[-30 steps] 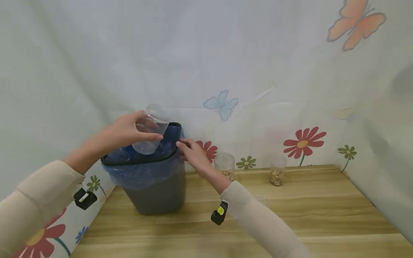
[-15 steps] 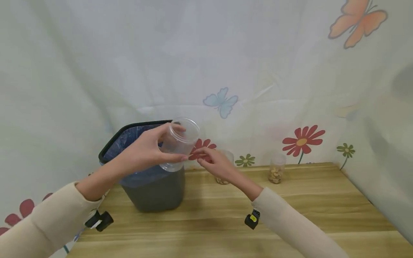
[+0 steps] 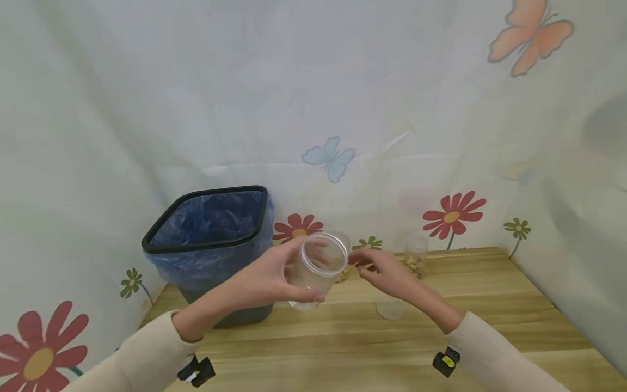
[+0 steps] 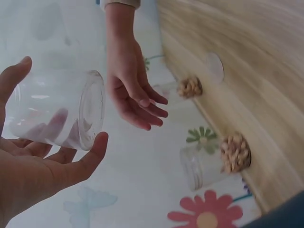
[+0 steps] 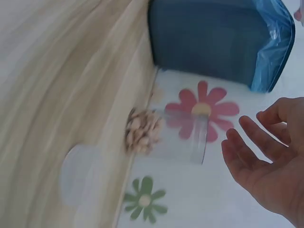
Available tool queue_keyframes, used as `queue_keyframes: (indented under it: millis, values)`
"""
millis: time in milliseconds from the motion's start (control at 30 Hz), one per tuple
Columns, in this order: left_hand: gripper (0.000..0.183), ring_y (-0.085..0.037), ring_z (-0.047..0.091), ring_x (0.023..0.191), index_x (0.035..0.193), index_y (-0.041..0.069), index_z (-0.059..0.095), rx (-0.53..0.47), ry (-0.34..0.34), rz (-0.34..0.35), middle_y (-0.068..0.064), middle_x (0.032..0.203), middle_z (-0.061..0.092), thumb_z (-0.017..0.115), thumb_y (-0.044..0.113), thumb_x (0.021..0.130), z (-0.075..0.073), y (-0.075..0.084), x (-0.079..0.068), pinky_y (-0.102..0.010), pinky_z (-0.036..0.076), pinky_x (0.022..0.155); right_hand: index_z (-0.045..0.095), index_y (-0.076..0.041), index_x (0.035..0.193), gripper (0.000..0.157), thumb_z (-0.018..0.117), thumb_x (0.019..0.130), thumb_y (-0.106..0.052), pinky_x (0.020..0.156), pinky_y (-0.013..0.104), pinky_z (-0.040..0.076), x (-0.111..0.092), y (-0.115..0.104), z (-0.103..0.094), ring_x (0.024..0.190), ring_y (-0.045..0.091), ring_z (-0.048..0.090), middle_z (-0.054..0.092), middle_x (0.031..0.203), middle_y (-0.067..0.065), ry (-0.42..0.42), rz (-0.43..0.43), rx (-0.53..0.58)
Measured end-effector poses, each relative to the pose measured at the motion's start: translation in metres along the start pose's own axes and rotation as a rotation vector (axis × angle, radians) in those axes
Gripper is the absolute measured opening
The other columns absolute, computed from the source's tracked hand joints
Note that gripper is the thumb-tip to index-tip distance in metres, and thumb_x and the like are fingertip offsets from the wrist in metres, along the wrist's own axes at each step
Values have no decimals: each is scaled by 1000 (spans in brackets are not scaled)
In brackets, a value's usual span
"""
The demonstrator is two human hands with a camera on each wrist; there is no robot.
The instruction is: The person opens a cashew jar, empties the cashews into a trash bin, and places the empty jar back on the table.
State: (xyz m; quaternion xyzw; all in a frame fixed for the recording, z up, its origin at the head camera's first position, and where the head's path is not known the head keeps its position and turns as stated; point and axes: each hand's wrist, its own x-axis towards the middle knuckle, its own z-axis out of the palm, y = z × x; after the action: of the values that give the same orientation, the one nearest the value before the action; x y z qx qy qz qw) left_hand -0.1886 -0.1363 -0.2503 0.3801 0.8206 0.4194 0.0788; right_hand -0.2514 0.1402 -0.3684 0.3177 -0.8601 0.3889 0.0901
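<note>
My left hand [image 3: 266, 276] grips a clear plastic jar [image 3: 313, 284] around its side, thumb on the near side. The jar is tilted with its uncovered mouth towards me, and no contents show inside. My right hand [image 3: 392, 273] is held just right of the jar's mouth, fingers relaxed and slightly bent. In the left wrist view a gap shows between the right hand [image 4: 128, 85] and the jar [image 4: 54, 109]. Nothing is in the right hand [image 5: 273, 152] in the right wrist view. Below it, a clear round lid [image 3: 390, 308] lies flat on the wooden table.
A grey bin [image 3: 245, 318] with a blue liner [image 3: 210, 269] and black rim stands at the left. Two clear jars partly filled with nuts stand by the back wall: one jar [image 5: 164, 135] near the bin, another jar [image 3: 415, 255] farther right.
The left hand has carried the jar from over the bin to the right, above the table. The right hand has left the bin's rim and moved right, uncovering the bin's mouth.
</note>
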Motion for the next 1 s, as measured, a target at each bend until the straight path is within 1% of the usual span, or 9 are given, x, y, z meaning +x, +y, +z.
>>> queue_keyframes:
  millis: [133,267,367,467,533,633,800,933,1000]
  values:
    - [70,-18,61,115,137,25,52,-78,-15,-14,1,126,66,90,24,78,18,-13,3,-44,51,96,70,-4,119,26,57,97,2,80,31,58,-19,13,-7,99,23,70,73,113,11,9,13,-51]
    - [65,-19,61,116,133,25,53,-123,-18,-27,3,127,65,89,24,79,33,-26,8,-42,52,95,72,-4,114,24,58,96,3,77,29,58,-38,24,-12,96,24,70,74,110,11,9,27,-111]
    - [64,-23,61,118,134,22,53,-162,-33,-17,-2,128,65,88,20,80,45,-36,13,-41,52,95,74,-6,111,22,59,96,1,76,29,58,-51,32,-15,93,22,71,75,107,9,-2,50,-162]
    - [63,-28,61,120,134,18,53,-191,-50,7,-10,130,64,87,16,81,57,-46,21,-38,51,97,76,-8,108,20,60,97,-2,74,29,58,-61,39,-18,90,18,71,75,103,5,-18,86,-204]
    - [63,-28,61,120,134,16,52,-213,-60,6,-13,132,63,87,15,82,64,-54,25,-36,50,98,76,-7,105,19,60,96,-1,73,30,58,-67,44,-19,88,17,71,76,99,4,-29,105,-218]
    - [63,-25,61,120,135,16,51,-233,-59,-12,-12,133,63,86,16,83,73,-67,32,-38,49,100,77,-7,103,19,61,96,-1,72,28,58,-73,51,-19,87,17,72,76,97,3,-50,123,-227]
    - [63,-23,59,121,135,16,53,-229,-13,-58,-2,132,61,87,19,82,86,-87,42,-46,48,102,76,-5,102,17,62,94,0,70,26,57,-82,60,-16,84,13,70,75,93,2,-81,134,-233]
    - [64,-25,57,121,134,15,56,-206,52,-85,-3,133,59,89,21,79,97,-104,50,-47,51,97,75,-4,101,15,64,93,0,68,24,55,-87,64,-13,80,6,65,73,90,-1,-106,172,-219]
    - [64,-26,57,121,133,17,58,-210,81,-103,-3,133,60,91,21,78,102,-112,54,-48,52,95,75,-4,100,13,64,94,-1,67,24,53,-90,66,-12,77,2,62,73,88,-2,-123,179,-209]
